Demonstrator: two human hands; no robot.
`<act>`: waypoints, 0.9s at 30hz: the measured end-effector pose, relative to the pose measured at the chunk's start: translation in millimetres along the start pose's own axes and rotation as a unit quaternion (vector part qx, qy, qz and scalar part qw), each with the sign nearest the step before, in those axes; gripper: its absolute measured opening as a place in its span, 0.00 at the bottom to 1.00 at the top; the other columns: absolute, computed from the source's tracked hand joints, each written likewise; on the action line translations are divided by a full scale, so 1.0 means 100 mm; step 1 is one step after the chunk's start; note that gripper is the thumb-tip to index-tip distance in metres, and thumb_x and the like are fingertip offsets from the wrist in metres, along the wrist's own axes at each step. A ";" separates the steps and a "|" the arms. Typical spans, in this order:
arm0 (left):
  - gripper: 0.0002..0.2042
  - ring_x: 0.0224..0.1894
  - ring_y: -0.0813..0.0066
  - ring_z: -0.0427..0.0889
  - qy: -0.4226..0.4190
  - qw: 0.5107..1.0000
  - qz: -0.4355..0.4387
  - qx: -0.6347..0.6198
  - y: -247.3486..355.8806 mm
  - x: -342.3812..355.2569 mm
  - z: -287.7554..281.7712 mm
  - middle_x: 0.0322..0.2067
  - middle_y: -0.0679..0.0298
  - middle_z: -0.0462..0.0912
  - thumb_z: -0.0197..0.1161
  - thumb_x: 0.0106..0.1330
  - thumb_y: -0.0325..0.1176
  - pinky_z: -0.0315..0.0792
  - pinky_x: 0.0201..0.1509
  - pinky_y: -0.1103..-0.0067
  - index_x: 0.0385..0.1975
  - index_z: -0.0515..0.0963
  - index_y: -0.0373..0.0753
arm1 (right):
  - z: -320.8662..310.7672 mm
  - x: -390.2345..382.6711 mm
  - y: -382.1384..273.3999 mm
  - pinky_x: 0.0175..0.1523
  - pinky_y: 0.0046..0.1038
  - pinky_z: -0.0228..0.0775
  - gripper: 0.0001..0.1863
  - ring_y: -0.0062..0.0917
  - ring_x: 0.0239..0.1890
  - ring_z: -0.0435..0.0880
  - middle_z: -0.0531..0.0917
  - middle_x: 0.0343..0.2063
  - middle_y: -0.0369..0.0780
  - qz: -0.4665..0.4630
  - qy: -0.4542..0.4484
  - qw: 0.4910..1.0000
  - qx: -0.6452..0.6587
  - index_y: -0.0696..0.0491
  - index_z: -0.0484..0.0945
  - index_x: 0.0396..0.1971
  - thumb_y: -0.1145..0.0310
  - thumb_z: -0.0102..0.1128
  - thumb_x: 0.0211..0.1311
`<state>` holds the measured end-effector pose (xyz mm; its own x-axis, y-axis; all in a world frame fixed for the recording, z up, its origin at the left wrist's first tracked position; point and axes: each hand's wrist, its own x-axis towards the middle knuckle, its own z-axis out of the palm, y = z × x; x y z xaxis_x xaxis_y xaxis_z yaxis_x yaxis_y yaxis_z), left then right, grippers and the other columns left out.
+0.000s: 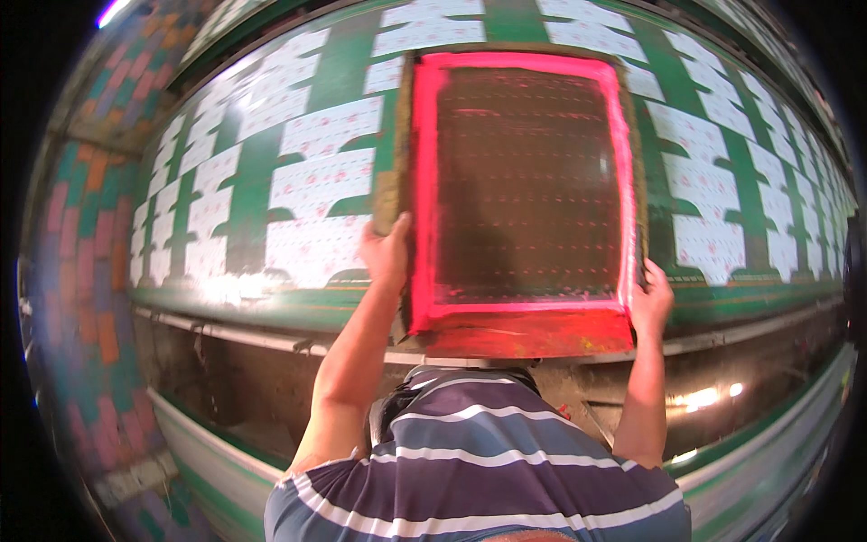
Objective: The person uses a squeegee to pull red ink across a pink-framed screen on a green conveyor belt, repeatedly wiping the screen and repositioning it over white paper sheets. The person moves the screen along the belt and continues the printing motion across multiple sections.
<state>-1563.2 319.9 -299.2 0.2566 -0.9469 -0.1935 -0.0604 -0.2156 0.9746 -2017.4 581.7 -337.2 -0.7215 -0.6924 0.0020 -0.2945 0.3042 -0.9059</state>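
Note:
Between my hands is a screen printing frame (524,190), with dark mesh and bright pink ink along its inner border. Its near end is smeared red. My left hand (386,253) is closed round the frame's left side, thumb on top. On the opposite side my right hand (652,294) grips the edge near the lower right corner. Beneath and around the frame lie white fabric pieces (325,185) with small reddish prints, set in rows on a green table (248,194). Whatever lies directly under the frame is hidden.
More white cut pieces (700,185) cover the table to the right. A metal rail (244,338) runs along the table's near edge, close to my body. Behind me stands another long green-edged table (217,443). Multicoloured tiles (99,298) pave the floor at the left.

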 end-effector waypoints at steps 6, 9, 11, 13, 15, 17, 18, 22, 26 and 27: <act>0.16 0.41 0.75 0.87 0.006 0.999 0.040 0.023 -0.14 0.01 0.02 0.43 0.63 0.93 0.82 0.68 0.32 0.79 0.50 0.74 0.50 0.87 0.32 | -0.09 -0.02 0.00 0.63 0.34 0.84 0.29 0.34 0.58 0.93 0.90 0.61 0.51 0.002 -0.042 0.998 -0.045 0.62 0.78 0.70 0.84 0.66 0.69; 0.18 0.41 0.72 0.87 0.034 0.995 0.046 0.079 -0.30 0.09 -0.03 0.42 0.62 0.93 0.83 0.67 0.35 0.79 0.51 0.73 0.49 0.86 0.32 | -0.16 -0.13 -0.32 0.69 0.42 0.81 0.32 0.41 0.65 0.88 0.85 0.67 0.51 -0.076 -0.065 0.973 -0.210 0.59 0.79 0.71 0.77 0.74 0.66; 0.19 0.41 0.71 0.87 0.064 0.991 0.060 0.105 -0.42 0.13 -0.04 0.42 0.62 0.92 0.84 0.66 0.36 0.79 0.51 0.72 0.49 0.86 0.31 | -0.05 -0.44 -0.94 0.73 0.47 0.77 0.35 0.46 0.70 0.83 0.82 0.69 0.50 -0.248 -0.060 0.892 -0.374 0.55 0.81 0.70 0.72 0.80 0.62; 0.21 0.42 0.70 0.87 0.043 0.995 0.045 0.076 -0.31 0.06 -0.01 0.42 0.61 0.93 0.85 0.66 0.37 0.80 0.51 0.71 0.50 0.85 0.30 | 0.02 -0.78 -1.32 0.77 0.49 0.72 0.39 0.47 0.74 0.78 0.80 0.71 0.48 -0.266 -0.235 0.904 -0.236 0.49 0.84 0.69 0.67 0.86 0.54; 0.22 0.42 0.70 0.88 0.028 0.994 0.033 0.098 -0.26 0.09 0.00 0.42 0.59 0.93 0.84 0.66 0.38 0.80 0.52 0.71 0.50 0.85 0.29 | 0.17 -1.09 -1.39 0.75 0.49 0.73 0.40 0.46 0.72 0.79 0.81 0.70 0.47 -0.293 -0.353 0.860 -0.222 0.46 0.86 0.67 0.66 0.89 0.48; 0.22 0.43 0.70 0.88 0.027 0.985 0.021 0.167 -0.28 0.11 -0.01 0.42 0.57 0.93 0.84 0.66 0.38 0.80 0.53 0.70 0.51 0.84 0.29 | 0.30 -1.20 -1.49 0.72 0.48 0.77 0.29 0.46 0.68 0.83 0.84 0.66 0.47 -0.358 -0.343 0.821 -0.284 0.49 0.88 0.63 0.73 0.77 0.58; 0.22 0.44 0.69 0.88 0.024 0.987 0.031 0.154 -0.30 0.13 0.02 0.42 0.57 0.93 0.84 0.66 0.39 0.81 0.53 0.70 0.50 0.85 0.29 | 0.36 -1.22 -1.35 0.71 0.48 0.78 0.27 0.46 0.67 0.84 0.85 0.64 0.47 -0.368 -0.331 0.816 -0.300 0.51 0.88 0.61 0.75 0.74 0.60; 0.24 0.47 0.55 0.91 0.036 0.987 0.062 0.145 -0.38 0.15 0.04 0.42 0.50 0.93 0.83 0.65 0.46 0.82 0.57 0.63 0.47 0.85 0.31 | 0.53 -1.22 -1.63 0.63 0.49 0.80 0.23 0.47 0.57 0.88 0.90 0.55 0.45 -0.361 -0.295 0.834 -0.294 0.53 0.89 0.59 0.80 0.61 0.65; 0.31 0.52 0.47 0.91 0.004 0.995 0.075 0.072 -0.31 0.09 0.08 0.48 0.45 0.91 0.83 0.65 0.49 0.81 0.63 0.59 0.56 0.83 0.28 | 0.86 -1.16 -1.63 0.62 0.47 0.82 0.23 0.45 0.57 0.89 0.91 0.54 0.43 -0.361 -0.344 0.804 -0.323 0.51 0.89 0.58 0.80 0.60 0.64; 0.35 0.56 0.46 0.90 0.008 0.994 0.095 0.050 -0.35 0.11 0.08 0.53 0.44 0.90 0.83 0.65 0.49 0.80 0.66 0.59 0.61 0.81 0.27 | 0.93 -1.14 -1.65 0.60 0.47 0.83 0.23 0.44 0.55 0.89 0.91 0.52 0.43 -0.336 -0.359 0.800 -0.345 0.50 0.89 0.57 0.81 0.60 0.64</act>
<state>-1565.6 315.0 -336.3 0.2475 -0.9689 -0.0035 -0.2043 -0.0557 0.9773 -1828.9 549.6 -227.3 0.2170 -0.9731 -0.0776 -0.9189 -0.1768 -0.3527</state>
